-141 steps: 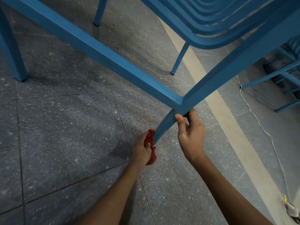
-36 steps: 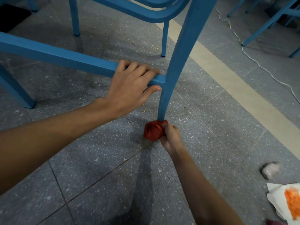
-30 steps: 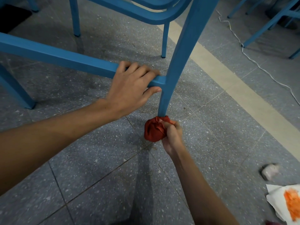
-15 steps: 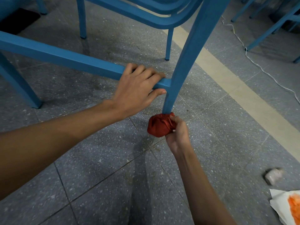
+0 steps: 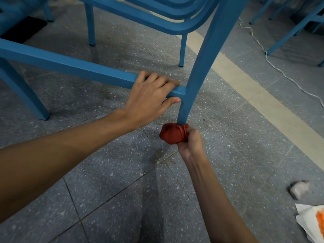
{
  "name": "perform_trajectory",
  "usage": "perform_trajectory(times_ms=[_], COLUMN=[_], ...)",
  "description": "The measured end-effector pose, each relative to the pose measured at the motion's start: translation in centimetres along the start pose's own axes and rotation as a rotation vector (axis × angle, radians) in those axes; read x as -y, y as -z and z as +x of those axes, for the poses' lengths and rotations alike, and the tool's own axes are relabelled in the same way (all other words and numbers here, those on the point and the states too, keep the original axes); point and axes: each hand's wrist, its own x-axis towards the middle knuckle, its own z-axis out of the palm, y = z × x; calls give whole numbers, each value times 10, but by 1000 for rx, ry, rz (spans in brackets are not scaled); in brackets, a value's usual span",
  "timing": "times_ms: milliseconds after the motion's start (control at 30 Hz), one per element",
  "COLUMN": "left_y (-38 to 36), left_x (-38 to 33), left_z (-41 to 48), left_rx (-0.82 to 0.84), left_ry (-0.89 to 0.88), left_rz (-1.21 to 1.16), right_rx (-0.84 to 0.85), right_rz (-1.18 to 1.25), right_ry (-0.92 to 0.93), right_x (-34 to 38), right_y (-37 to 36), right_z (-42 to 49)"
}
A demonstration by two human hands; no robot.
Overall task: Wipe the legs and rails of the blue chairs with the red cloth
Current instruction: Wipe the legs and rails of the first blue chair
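A blue chair stands close in front of me, its near leg [image 5: 205, 64] running down to the floor and a side rail [image 5: 70, 66] joining it from the left. My left hand [image 5: 150, 97] grips that rail right beside the joint, fingers over the top and thumb underneath. My right hand [image 5: 190, 142] holds the bunched red cloth [image 5: 172, 135] wrapped around the very bottom of the leg, so the foot of the leg is hidden.
More blue chair legs [image 5: 182, 50] stand behind on the grey speckled floor, with other chairs at the top right. A white cable [image 5: 273, 65] runs across the floor at the right. A crumpled wad [image 5: 299, 189] and a white paper with orange [image 5: 313, 223] lie at the lower right.
My right hand has slid the red cloth a little up and down at the base of the leg. My left hand has kept its grip on the rail. The view has shifted slightly.
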Motion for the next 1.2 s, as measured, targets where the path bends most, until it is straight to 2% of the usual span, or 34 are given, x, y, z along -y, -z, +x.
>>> perform_trajectory(times_ms=[167, 467, 700, 767, 800, 933, 1033, 1200], left_y=[1, 2, 0, 0, 0, 1, 1, 2], left_x=[-1, 0, -1, -1, -1, 0, 1, 0], left_z=[1, 1, 1, 1, 1, 0, 1, 1], left_rx=[11, 18, -6, -7, -2, 11, -1, 13], left_ry=[13, 10, 16, 13, 14, 11, 3, 20], left_rz=[-14, -15, -20, -19, -19, -20, -18, -34], right_rx=[84, -81, 38, 77, 76, 52, 138, 185], right_rz=[-11, -28, 20, 23, -60, -711, -965, -1188], right_ry=[148, 80, 240, 363, 482, 1161, 1554, 1730], right_x=[16, 2, 30, 31, 26, 11, 20, 23], right_y=[-11, -11, -29, -33, -31, 1, 11, 7], right_z=[-26, -26, -57, -65, -67, -68, -48, -13])
